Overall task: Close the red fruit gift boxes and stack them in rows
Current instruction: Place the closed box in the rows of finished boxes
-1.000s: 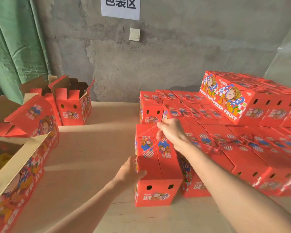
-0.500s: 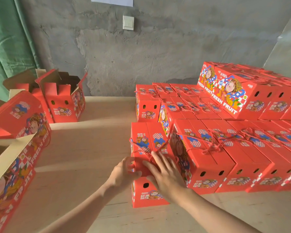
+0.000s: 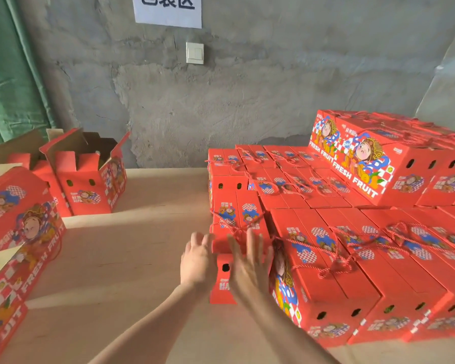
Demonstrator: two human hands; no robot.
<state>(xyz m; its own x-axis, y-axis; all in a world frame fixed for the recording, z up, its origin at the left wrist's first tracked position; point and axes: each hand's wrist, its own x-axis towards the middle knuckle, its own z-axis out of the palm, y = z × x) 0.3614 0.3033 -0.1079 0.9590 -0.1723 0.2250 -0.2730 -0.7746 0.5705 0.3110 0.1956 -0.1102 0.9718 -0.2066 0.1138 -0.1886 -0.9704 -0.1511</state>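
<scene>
Bottom centre, both hands are up at the near end of one closed box [image 3: 234, 219]. The left hand [image 3: 196, 261] is at its left corner and the right hand [image 3: 250, 269] lies across its end face. Fingers on both are straight and spread, with nothing pinched or gripped. Motion blur hides whether the palms actually touch the cardboard. That box sits on the table [image 3: 129, 271] at the left edge of the pack, just beside its neighbours, lid down. To my eye it's being squared into line.

To its right, lower right to centre, the rows of closed boxes [image 3: 378, 279] sit side by side, with red-and-white rope handles [image 3: 334, 264] draped over the lids. Behind them, upper right, a second tier [image 3: 365, 164] sits on top. So the bulk looks done.

What's left: lower left, a near open box [image 3: 13, 290] with its flap up. Further back at mid left are more open boxes [image 3: 90, 179], flaps standing. Those want closing and a place in the rows.

Now the writing: "FRESH FRUIT" in white capitals runs along the side of the second tier and the near open box, beside a cartoon figure. The small lid print is too fine to read.

On the far wall is a paper sign [image 3: 168, 9], its dark characters cut off by the top edge. A light switch [image 3: 195, 52] sits below it, and a green curtain [image 3: 11, 74] hangs at upper left.
</scene>
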